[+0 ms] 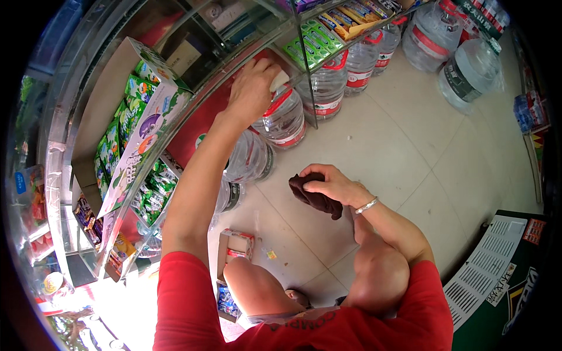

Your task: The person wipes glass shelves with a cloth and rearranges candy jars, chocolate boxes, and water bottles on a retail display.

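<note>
My right hand (333, 186) is closed round a crumpled dark brown cloth (316, 196), held above the tiled floor in front of my knees. My left hand (253, 85) reaches up to the glass shelf, its fingers curled at a compartment with a red panel. A small pale object (280, 81) pokes out beside the fingers; what kind it is I cannot make out. Directly below that hand stands a large clear water jug (282, 120) with a red band. Right of the hand lies a tray of green packets (313, 44) on the shelf.
An open box of green snack packets (134, 108) sits on the left shelf. More water jugs (433, 35) line the shelf foot and far floor, one jug (470, 76) standing apart. A small open carton (235, 245) lies by my left knee. A dark green vented panel (486, 269) is at right.
</note>
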Demonstrator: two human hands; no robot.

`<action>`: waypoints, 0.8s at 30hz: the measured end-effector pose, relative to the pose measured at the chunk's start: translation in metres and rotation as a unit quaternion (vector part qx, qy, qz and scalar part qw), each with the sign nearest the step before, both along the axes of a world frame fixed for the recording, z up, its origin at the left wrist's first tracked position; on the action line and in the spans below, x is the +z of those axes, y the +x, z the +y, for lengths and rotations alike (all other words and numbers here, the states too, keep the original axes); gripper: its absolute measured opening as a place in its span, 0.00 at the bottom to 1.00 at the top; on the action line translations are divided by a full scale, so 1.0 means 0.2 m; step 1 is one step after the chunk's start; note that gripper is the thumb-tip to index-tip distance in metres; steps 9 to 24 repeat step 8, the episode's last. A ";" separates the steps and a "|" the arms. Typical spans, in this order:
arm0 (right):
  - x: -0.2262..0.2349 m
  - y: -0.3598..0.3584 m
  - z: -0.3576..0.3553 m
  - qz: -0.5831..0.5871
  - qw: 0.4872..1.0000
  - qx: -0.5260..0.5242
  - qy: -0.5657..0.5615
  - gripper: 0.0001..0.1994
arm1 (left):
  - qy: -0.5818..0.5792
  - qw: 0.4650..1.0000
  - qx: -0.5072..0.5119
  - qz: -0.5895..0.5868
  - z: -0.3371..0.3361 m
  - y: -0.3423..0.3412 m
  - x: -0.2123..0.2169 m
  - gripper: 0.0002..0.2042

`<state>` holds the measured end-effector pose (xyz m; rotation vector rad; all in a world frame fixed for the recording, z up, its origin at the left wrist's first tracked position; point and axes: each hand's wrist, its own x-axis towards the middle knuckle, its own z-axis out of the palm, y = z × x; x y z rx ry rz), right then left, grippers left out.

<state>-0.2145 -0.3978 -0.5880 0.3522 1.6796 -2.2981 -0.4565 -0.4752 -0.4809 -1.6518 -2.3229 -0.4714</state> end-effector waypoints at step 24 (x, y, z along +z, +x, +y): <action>-0.01 0.01 0.04 0.017 1.000 -0.008 -0.005 0.16 | 0.013 0.999 -0.025 0.016 -0.06 -0.04 -0.05 0.19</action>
